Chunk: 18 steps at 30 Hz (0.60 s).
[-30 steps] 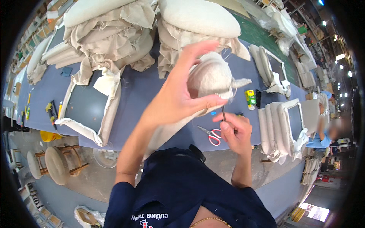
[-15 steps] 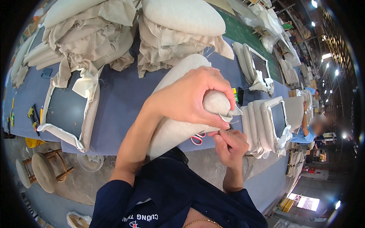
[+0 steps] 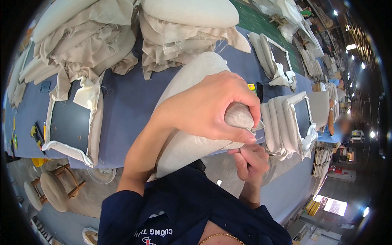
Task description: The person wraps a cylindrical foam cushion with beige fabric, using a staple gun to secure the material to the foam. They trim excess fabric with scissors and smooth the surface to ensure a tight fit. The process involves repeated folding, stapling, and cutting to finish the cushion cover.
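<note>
A beige cloth-covered cushion (image 3: 183, 153) stands tilted on edge against my body, its rounded corner poking up through my grip. My left hand (image 3: 204, 104) is wrapped round that corner, thumb and fingers curled about the bulge and pressing the folded cloth edge. Just below the thumb, my right hand (image 3: 252, 163) is closed in a pinch at the cushion's edge. A thin dark tool shows between its fingers and sticks out on the right; its kind is too small to tell. The cushion's far side is hidden.
Tall stacks of beige cushions with loose cloth (image 3: 188, 14) stand on the blue table (image 3: 122, 118). An unfinished seat panel (image 3: 71, 122) lies left, near a yellow-black tool (image 3: 37, 132). More panels (image 3: 281, 126) stand right. A stool (image 3: 55, 190) is on the floor; another person (image 3: 330, 132) is far right.
Both hands and the cushion keep nearly the same pose, with the left hand slightly further right. The view has shifted a little, and the red-handled scissors beneath the cushion are now hidden.
</note>
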Each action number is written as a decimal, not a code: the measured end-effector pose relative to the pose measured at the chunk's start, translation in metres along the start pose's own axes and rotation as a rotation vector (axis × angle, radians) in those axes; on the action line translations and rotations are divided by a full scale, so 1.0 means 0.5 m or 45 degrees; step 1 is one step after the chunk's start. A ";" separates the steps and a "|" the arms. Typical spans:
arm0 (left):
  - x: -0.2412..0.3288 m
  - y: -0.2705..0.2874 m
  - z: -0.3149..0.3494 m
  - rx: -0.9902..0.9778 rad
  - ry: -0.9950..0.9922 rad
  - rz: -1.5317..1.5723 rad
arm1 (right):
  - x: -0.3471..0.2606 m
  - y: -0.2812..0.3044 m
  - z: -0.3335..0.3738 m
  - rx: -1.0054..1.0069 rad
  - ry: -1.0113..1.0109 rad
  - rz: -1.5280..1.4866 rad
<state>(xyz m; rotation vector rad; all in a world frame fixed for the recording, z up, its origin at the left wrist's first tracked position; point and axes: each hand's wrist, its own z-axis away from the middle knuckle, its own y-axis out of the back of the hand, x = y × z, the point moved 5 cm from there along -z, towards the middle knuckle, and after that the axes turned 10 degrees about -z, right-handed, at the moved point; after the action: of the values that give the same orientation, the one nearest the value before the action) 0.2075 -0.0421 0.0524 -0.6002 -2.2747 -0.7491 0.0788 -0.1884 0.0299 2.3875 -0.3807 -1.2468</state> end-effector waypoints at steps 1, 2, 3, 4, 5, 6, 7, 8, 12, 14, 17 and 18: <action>-0.002 -0.005 -0.001 0.041 -0.016 0.004 | -0.001 -0.005 0.004 0.018 0.022 0.019; -0.003 -0.007 -0.005 0.041 -0.019 -0.028 | -0.003 -0.011 0.007 0.036 0.045 0.039; -0.002 -0.008 -0.007 0.044 -0.017 -0.055 | -0.006 -0.016 0.012 0.050 0.062 0.057; -0.002 -0.009 -0.008 0.047 -0.015 -0.084 | -0.004 -0.019 0.014 0.054 0.044 0.061; -0.003 -0.011 -0.009 0.059 -0.011 -0.070 | -0.003 -0.021 0.014 0.057 0.026 0.066; -0.005 -0.011 -0.009 0.073 -0.003 -0.063 | -0.001 -0.024 0.012 0.058 0.011 0.063; -0.007 -0.012 -0.010 0.088 0.007 -0.056 | -0.002 -0.027 0.012 0.106 0.003 0.039; -0.008 -0.013 -0.011 0.099 0.009 -0.063 | -0.004 -0.032 0.012 0.155 -0.007 0.014; 0.000 -0.017 -0.001 0.155 -0.005 -0.090 | -0.027 -0.049 0.016 0.247 -0.166 -0.106; 0.002 -0.016 0.004 0.142 0.020 -0.070 | -0.038 -0.054 0.017 0.228 -0.373 -0.145; -0.001 -0.009 0.003 0.051 0.047 -0.005 | -0.048 -0.062 0.003 0.231 -0.421 -0.206; 0.001 -0.002 0.003 0.036 0.031 -0.008 | -0.045 -0.059 -0.008 0.201 -0.347 -0.206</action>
<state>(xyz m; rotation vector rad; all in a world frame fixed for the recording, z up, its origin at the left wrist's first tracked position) 0.2059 -0.0420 0.0514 -0.5680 -2.2623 -0.7219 0.0707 -0.1522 0.0339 2.4216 -0.3855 -1.6821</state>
